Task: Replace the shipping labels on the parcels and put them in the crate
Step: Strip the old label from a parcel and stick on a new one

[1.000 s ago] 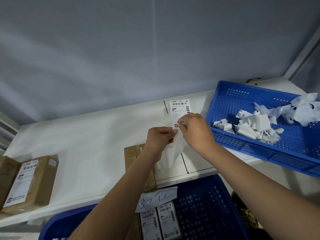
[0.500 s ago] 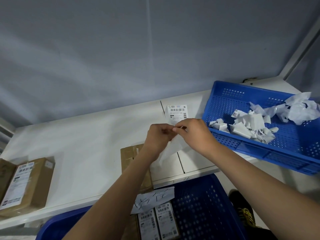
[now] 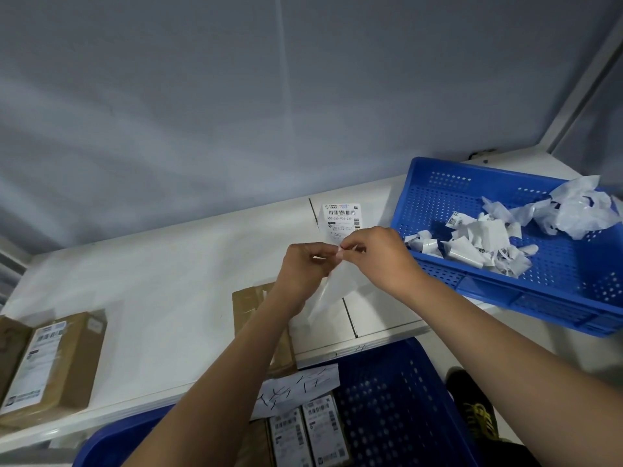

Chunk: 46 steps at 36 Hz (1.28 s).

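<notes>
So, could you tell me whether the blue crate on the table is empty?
Not empty: the blue crate holds crumpled white label scraps.

My left hand point(image 3: 308, 267) and right hand point(image 3: 377, 254) meet above the white table point(image 3: 168, 281), both pinching the same shipping label point(image 3: 342, 217); its printed part stands up behind my fingers and its translucent backing point(image 3: 332, 291) hangs below them. Under my left forearm lies a brown parcel point(image 3: 249, 305) with no label showing. Another parcel point(image 3: 57, 362), labelled, sits far left. Crumpled label scraps point(image 3: 478, 241) fill the blue tray point(image 3: 556, 298) on my right. Labelled parcels point(image 3: 306, 433) lie in the blue crate point(image 3: 397, 399) below.
</notes>
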Tool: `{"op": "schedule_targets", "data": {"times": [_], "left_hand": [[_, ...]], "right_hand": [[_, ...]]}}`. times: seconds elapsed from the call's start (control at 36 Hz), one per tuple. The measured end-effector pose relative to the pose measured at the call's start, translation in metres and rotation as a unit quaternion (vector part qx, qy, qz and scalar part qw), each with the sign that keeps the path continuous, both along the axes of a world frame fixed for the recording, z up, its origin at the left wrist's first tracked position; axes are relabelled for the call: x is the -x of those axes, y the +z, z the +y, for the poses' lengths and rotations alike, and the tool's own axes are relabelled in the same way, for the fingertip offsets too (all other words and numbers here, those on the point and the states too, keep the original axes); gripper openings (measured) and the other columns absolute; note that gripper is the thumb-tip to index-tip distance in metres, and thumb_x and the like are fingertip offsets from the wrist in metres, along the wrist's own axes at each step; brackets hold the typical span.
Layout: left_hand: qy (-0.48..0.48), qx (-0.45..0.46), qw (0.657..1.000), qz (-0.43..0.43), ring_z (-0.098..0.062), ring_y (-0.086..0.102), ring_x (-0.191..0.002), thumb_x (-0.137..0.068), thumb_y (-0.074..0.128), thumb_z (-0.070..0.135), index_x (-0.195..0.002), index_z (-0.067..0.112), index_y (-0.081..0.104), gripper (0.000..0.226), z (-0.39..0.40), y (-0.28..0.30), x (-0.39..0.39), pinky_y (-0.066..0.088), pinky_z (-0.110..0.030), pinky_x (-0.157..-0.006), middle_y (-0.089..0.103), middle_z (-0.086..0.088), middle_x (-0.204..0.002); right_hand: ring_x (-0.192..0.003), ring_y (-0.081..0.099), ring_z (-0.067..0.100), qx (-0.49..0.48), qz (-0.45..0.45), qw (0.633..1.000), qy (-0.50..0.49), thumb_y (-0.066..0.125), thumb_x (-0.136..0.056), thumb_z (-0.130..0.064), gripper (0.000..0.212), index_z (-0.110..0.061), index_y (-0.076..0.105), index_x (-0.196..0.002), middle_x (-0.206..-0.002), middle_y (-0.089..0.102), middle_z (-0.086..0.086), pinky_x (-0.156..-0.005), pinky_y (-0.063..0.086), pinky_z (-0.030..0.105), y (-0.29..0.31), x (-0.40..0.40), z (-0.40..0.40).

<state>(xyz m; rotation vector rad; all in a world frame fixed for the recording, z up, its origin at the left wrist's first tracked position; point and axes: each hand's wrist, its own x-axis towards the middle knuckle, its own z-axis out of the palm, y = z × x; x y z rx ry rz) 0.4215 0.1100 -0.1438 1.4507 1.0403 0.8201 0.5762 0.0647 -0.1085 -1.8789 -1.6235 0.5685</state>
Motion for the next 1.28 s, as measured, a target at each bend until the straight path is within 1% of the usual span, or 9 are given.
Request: {"op": "schedule_targets", "data": {"times": [0.08,0.19,0.28,0.47,0.61,0.78,0.94,1.11,1.28], "left_hand": [[0.006,0.002,1.0,-0.004,-0.01,0.057,-0.066,-0.091,0.076,0.008,-0.098,0.008,0.08,0.009,0.001,-0.003,0.001,0.052,-0.026,-0.069,0.07,-0.001,-0.078],[0.008,-0.003,1.0,-0.005,-0.007,0.058,-0.066,-0.09,0.077,0.01,-0.097,0.011,0.081,0.008,0.001,-0.003,0.002,0.052,-0.024,-0.068,0.072,0.004,-0.079],[-0.001,0.001,1.0,-0.006,-0.013,0.06,-0.073,-0.09,0.076,0.007,-0.094,0.018,0.08,0.012,0.001,-0.001,0.003,0.055,-0.031,-0.075,0.074,-0.001,-0.085],[-0.007,-0.014,1.0,-0.011,0.001,0.061,-0.063,-0.092,0.071,0.0,-0.094,0.013,0.079,0.016,-0.003,0.003,0.003,0.05,-0.016,-0.065,0.072,0.005,-0.078],[-0.009,-0.007,1.0,-0.011,-0.012,0.059,-0.072,-0.092,0.074,0.005,-0.087,0.027,0.08,0.023,-0.003,0.001,0.001,0.053,-0.029,-0.072,0.073,0.006,-0.079],[0.006,0.009,1.0,0.001,-0.013,0.057,-0.07,-0.092,0.073,0.003,-0.087,0.025,0.079,0.023,-0.004,0.0,0.0,0.051,-0.025,-0.068,0.069,0.001,-0.082],[0.052,0.077,0.996,0.014,-0.016,0.063,-0.076,-0.092,0.072,0.001,-0.095,0.014,0.077,0.014,-0.004,-0.007,-0.001,0.055,-0.024,-0.068,0.07,-0.003,-0.085],[0.082,0.135,0.987,-0.005,-0.015,0.065,-0.075,-0.09,0.075,0.001,-0.097,0.007,0.074,0.009,-0.001,-0.006,0.0,0.058,-0.026,-0.072,0.071,-0.004,-0.085],[0.108,0.142,0.984,0.023,-0.035,0.072,-0.1,-0.087,0.079,0.009,-0.087,0.016,0.075,0.008,0.007,-0.011,0.0,0.06,-0.044,-0.092,0.076,-0.012,-0.101]], "right_hand": [[-0.095,0.067,0.018,-0.004,-0.007,1.0,0.003,0.072,-0.092,-0.025,0.015,-0.017,0.079,-0.103,-0.1,0.076,0.002,-0.09,0.053,0.036,-0.001,-0.001,0.002],[-0.093,0.067,0.018,-0.011,-0.009,1.0,0.0,0.07,-0.092,-0.025,0.014,-0.019,0.08,-0.101,-0.098,0.077,0.001,-0.088,0.054,0.037,-0.003,-0.002,0.003],[-0.089,0.065,0.017,-0.007,-0.013,1.0,0.008,0.067,-0.095,-0.026,0.014,-0.02,0.08,-0.099,-0.095,0.076,0.0,-0.085,0.054,0.036,-0.003,-0.001,0.004],[-0.092,0.066,0.018,-0.005,-0.007,1.0,0.019,0.069,-0.094,-0.026,0.016,-0.017,0.08,-0.101,-0.096,0.076,0.002,-0.086,0.052,0.034,-0.002,0.003,0.001],[-0.096,0.067,0.019,-0.01,0.004,1.0,0.012,0.072,-0.092,-0.023,0.015,-0.016,0.079,-0.103,-0.1,0.076,0.003,-0.091,0.053,0.037,0.0,0.001,0.002],[-0.087,0.064,0.018,-0.016,-0.006,1.0,0.011,0.067,-0.095,-0.017,0.013,-0.015,0.08,-0.096,-0.09,0.076,0.001,-0.077,0.047,0.028,-0.002,-0.002,0.004],[-0.075,0.066,0.023,-0.038,-0.032,0.996,-0.07,0.06,-0.094,-0.011,0.017,-0.015,0.074,-0.085,-0.073,0.066,-0.003,-0.072,0.054,0.033,-0.002,-0.005,0.007],[-0.073,0.062,0.019,-0.099,0.012,0.982,-0.161,0.056,-0.094,-0.008,0.02,-0.011,0.074,-0.086,-0.08,0.071,0.003,-0.065,0.04,0.024,0.006,-0.013,0.009],[-0.076,0.064,0.026,-0.15,0.01,0.966,-0.212,0.052,-0.095,-0.005,0.022,-0.005,0.072,-0.086,-0.083,0.073,0.009,-0.071,0.049,0.033,0.018,-0.026,0.009]]}}
